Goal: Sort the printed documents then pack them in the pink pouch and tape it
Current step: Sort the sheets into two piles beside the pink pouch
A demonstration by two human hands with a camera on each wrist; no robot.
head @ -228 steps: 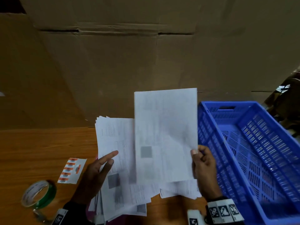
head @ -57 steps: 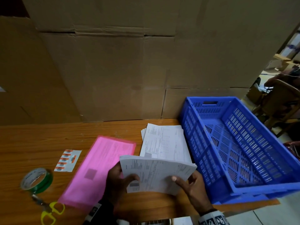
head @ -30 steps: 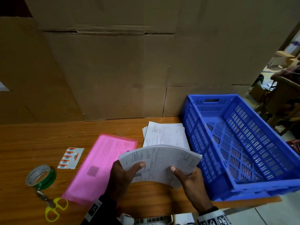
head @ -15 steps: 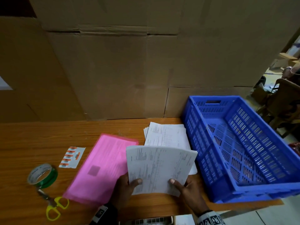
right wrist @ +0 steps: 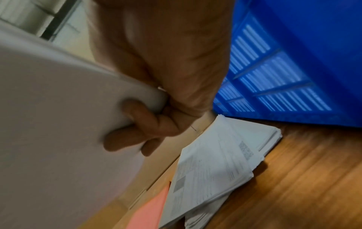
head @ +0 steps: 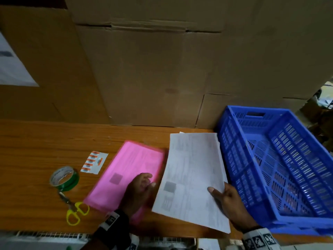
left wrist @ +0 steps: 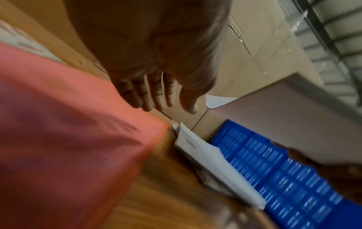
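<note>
The pink pouch [head: 124,170] lies flat on the wooden table [head: 36,145]. My left hand [head: 146,182] hovers over its near right part, fingers straight and holding nothing; in the left wrist view the left hand [left wrist: 156,102] is spread above the pouch [left wrist: 68,131]. My right hand [head: 221,193] grips a stack of printed documents [head: 192,177] by its right edge, thumb on top. In the right wrist view the fingers [right wrist: 133,131] curl under that stack [right wrist: 49,108]. A second pile of documents [right wrist: 221,156] rests on the table beneath it, against the crate.
A blue slatted crate [head: 281,159] stands at the right, overhanging the table's front edge. A green tape roll [head: 64,177], yellow-handled scissors [head: 75,210] and a sticker sheet [head: 94,161] lie left of the pouch. Cardboard boxes [head: 153,69] wall off the back.
My left hand has let go of the document stack and moved left over the pink pouch. The right hand alone now holds the stack, swung lengthwise above the pile.
</note>
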